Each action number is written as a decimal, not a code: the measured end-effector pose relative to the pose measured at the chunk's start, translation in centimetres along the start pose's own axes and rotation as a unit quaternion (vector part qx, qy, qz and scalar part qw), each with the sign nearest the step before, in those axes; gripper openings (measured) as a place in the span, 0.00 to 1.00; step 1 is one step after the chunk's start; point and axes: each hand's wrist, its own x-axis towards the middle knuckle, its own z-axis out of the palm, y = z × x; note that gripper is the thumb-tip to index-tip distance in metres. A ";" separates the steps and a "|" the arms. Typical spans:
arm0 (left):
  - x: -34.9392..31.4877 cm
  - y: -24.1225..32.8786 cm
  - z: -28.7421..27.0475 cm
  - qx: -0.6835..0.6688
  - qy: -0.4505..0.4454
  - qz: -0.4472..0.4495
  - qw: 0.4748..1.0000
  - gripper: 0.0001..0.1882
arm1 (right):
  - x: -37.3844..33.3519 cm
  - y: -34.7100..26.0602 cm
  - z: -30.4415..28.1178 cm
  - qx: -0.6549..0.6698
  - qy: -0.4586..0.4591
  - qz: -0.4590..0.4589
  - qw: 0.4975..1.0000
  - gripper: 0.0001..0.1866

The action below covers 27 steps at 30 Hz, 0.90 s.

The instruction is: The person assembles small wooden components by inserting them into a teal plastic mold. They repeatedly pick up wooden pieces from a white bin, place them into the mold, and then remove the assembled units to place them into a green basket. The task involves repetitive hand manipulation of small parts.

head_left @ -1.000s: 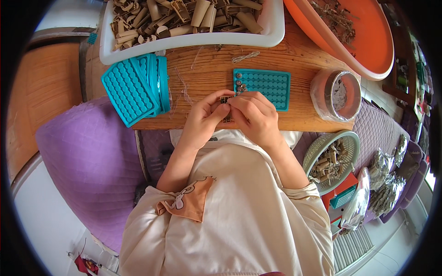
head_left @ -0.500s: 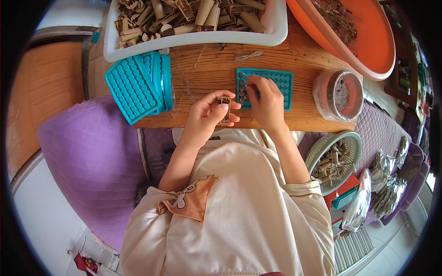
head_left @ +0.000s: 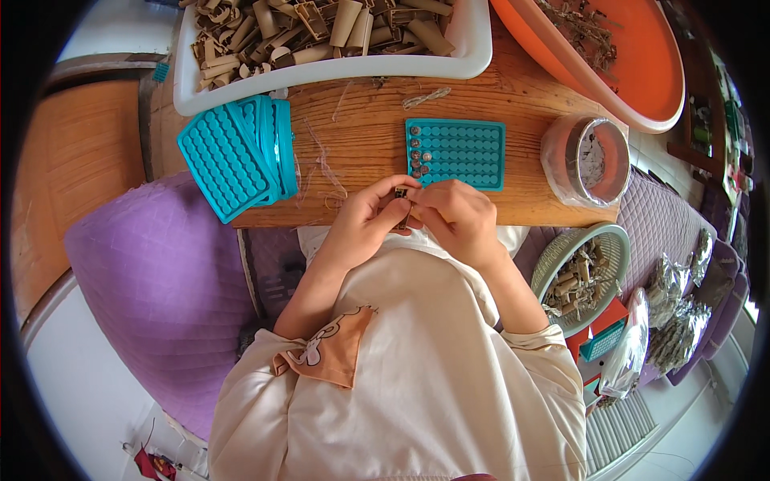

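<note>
Over the near edge of the wooden table, my left hand [head_left: 377,215] holds a small tan and brown plastic housing [head_left: 402,192] upright between thumb and fingers. My right hand [head_left: 459,218] is closed in a pinch at the top of that housing; whatever its fingertips hold is too small to make out. Just beyond them lies a teal tray [head_left: 473,152] with rows of round pockets. Several small round metallic parts [head_left: 415,144] sit in its left-hand pockets.
Stacked teal trays [head_left: 224,160] stand at the left. A white bin [head_left: 337,80] of tan housings lies at the back, an orange basin [head_left: 654,88] at the back right. A bag-lined round tub [head_left: 561,160] and a grey-green basket [head_left: 622,256] are on the right.
My right hand has come from the tray's left pockets back to the housing in my left hand. The view has shifted slightly.
</note>
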 end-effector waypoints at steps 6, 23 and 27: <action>-0.6 0.5 -2.1 -0.075 0.031 0.026 0.996 0.12 | 1.5 1.6 0.1 -0.040 0.058 0.230 0.971 0.06; -2.0 1.0 1.5 0.066 -0.004 0.003 0.998 0.14 | -1.8 -2.5 0.9 -0.034 0.114 -0.017 0.993 0.15; -2.1 1.1 1.9 0.073 -0.010 -0.009 0.997 0.14 | -2.7 -2.5 1.1 -0.062 0.126 -0.042 0.989 0.16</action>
